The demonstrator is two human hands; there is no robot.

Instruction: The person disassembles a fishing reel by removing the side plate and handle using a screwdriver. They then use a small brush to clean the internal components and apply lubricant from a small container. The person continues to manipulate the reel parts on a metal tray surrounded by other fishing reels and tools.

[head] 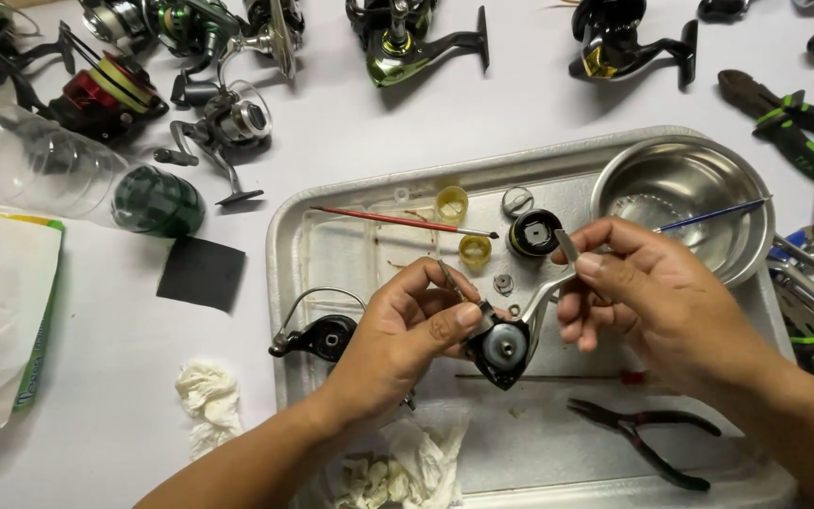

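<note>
White tabletop carries a metal tray [284,236], above whose middle my left hand [398,339] clamps the reel body [504,347] steady while my right hand [652,297] pinches its handle arm [546,292] closed-fingered.

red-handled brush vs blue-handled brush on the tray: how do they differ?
1. The red-handled brush lies flat on the metal tray; the blue-handled brush leans across the steel bowl.
2. The red one shows whole, dark tip pointing right; the blue one's lower end is hidden behind the right hand.
Both are thin, straight and untouched.
</note>
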